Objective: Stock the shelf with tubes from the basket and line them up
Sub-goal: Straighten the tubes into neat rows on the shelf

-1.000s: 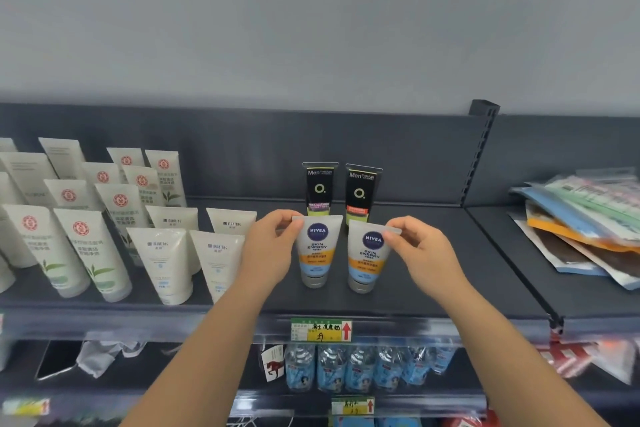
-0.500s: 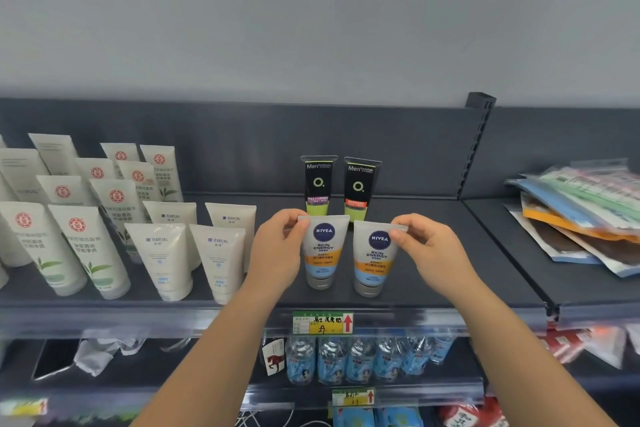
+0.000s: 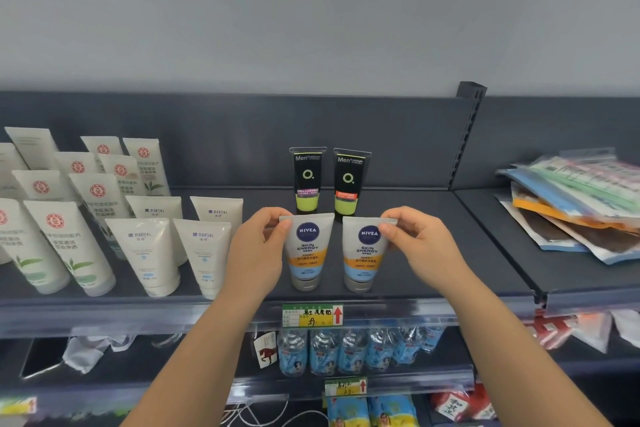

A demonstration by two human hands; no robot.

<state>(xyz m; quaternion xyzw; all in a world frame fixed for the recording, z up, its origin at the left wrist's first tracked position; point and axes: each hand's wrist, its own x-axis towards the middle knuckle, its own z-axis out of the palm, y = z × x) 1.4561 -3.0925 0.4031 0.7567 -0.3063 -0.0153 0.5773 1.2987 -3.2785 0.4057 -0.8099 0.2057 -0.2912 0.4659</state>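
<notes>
We are looking down at a dark shelf (image 3: 433, 274) where two tubes are standing on their caps near the front edge, just beside each other but not touching. Over the last second almost nothing is shifting. The left hand (image 3: 258, 253) is still pinching the top crimp of the left Nivea tube (image 3: 308, 253) between thumb and curled fingers (image 3: 277, 218). The right hand (image 3: 420, 246) is still pinching the crimp of the right Nivea tube (image 3: 362, 256) the same way. The gap between the tubes is looking a touch wider than before.

We are judging that this pair is already placed and that the hands are only squaring it up with the row. The basket is not showing, so we cannot tell how many tubes remain.

Both front tubes are reading "NIVEA" in a blue circle, then "SKIN ENERGY" above an orange band. Behind them two black tubes (image 3: 307, 180) are reading "Men" with a white ring. To the left, white tubes (image 3: 152, 253) are carrying lettering like "MANTING". A green and yellow price tag (image 3: 311, 315) with a red arrow is hanging below, its handwriting too small to read.
</notes>
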